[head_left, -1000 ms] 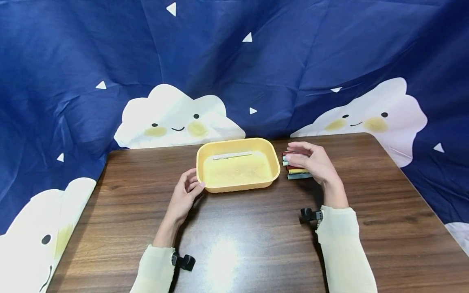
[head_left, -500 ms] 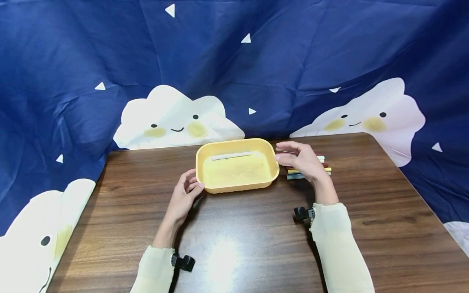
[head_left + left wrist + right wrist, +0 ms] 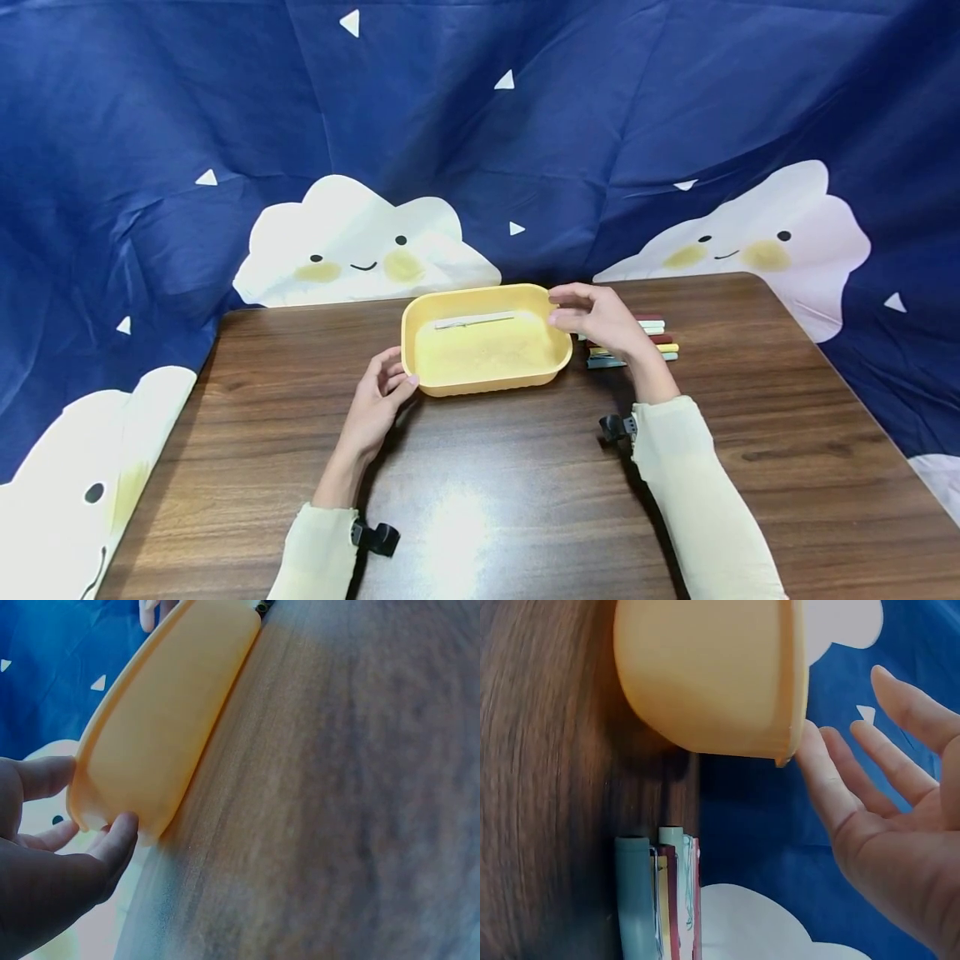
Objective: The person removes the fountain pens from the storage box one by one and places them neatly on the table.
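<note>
A yellow rectangular plastic tray (image 3: 487, 387) stands on the table near its far edge. Inside, along the back, lies one thin white pen (image 3: 476, 320). My left hand (image 3: 375, 396) grips the tray's near left corner, thumb at the front wall and fingers at the left end. My right hand (image 3: 603, 323) is at the tray's right rim with loosely extended fingers, holding nothing. In the right wrist view a fingertip (image 3: 807, 739) meets or nearly meets the rim. Beneath the right hand, several coloured pens (image 3: 667, 347) with clips lie side by side, partly hidden.
The brown wooden table (image 3: 510, 500) reaches from the front to a blue curtain (image 3: 555, 125) with white clouds, hanging close behind its far edge. Black wrist cameras sit on both wrists. The pens are just right of the tray.
My right hand has moved left from above the pens to the tray's right rim, uncovering more of the pens. The left hand and the tray stay in place.
</note>
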